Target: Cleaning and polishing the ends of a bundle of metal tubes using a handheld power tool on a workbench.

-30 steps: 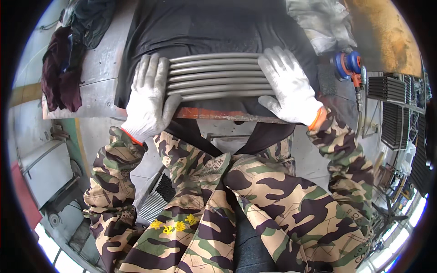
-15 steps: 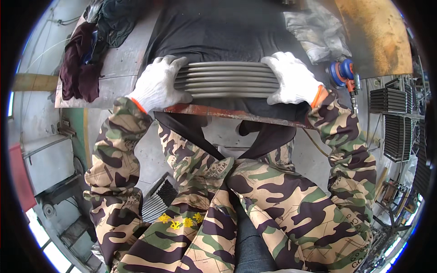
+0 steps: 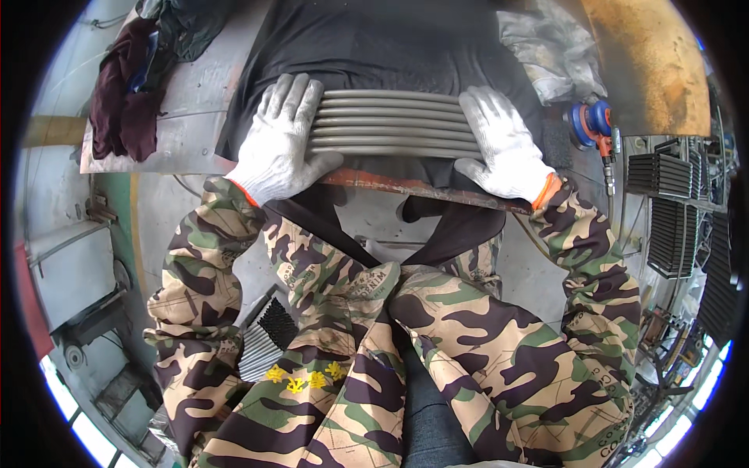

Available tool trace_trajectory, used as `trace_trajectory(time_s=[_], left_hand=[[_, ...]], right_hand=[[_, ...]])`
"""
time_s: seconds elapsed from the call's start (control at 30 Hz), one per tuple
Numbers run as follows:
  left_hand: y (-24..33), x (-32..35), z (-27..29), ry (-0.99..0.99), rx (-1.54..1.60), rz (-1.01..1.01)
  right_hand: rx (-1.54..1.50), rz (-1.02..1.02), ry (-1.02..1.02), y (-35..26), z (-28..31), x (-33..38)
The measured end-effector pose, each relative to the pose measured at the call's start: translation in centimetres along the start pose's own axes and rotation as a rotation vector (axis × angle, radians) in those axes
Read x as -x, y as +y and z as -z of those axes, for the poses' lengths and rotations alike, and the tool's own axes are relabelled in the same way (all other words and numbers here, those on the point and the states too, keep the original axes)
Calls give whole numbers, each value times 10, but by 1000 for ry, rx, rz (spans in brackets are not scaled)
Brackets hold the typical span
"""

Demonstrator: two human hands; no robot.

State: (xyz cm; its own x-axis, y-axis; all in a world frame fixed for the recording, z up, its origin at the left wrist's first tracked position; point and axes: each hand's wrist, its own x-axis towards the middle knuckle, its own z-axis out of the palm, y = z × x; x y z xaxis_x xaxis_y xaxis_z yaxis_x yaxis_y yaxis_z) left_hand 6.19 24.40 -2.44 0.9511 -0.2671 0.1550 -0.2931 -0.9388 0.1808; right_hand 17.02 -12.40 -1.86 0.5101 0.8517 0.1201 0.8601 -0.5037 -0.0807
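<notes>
Is a grey table (image 3: 191, 136); bears dark clothes (image 3: 125, 125) at left, a black cloth (image 3: 390, 47) under grey rods (image 3: 394, 125) mid-table, a pale rag (image 3: 550, 51) and blue sander (image 3: 589, 123) at right.

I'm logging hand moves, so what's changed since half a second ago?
The left hand and right hand have uncurled, fingers now straighter, pointing forward along the ends of the rods. The rods stay between them on the black cloth; the sander hasn't moved.
</notes>
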Motion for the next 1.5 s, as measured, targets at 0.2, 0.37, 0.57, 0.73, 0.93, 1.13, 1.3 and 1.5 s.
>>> trace_trajectory(time_s=[0.2, 0.37, 0.57, 0.73, 0.93, 1.13, 1.3, 1.5], left_hand=[[6, 10, -1, 19, -17, -9], [11, 18, -1, -83, 2, 49], [7, 4, 15, -111, 58, 7], [11, -21, 36, -206, 47, 137], [24, -55, 32, -159, 98, 6], [42, -40, 43, -244, -22, 43], [61, -30, 44, -323, -118, 167], [80, -35, 34, -331, -292, 169]], right_hand=[[-34, -15, -17, -8, 4, 4], [-26, 6, -46, -11, 16, 9], [-114, -74, -115, -9, 31, -16], [-108, -162, -347, -4, 42, -46], [-87, -225, -298, 14, 61, -18], [-220, -125, -357, 12, 35, -27], [-163, -126, -266, -15, 33, -17], [-139, -141, -211, -28, 45, -11]])
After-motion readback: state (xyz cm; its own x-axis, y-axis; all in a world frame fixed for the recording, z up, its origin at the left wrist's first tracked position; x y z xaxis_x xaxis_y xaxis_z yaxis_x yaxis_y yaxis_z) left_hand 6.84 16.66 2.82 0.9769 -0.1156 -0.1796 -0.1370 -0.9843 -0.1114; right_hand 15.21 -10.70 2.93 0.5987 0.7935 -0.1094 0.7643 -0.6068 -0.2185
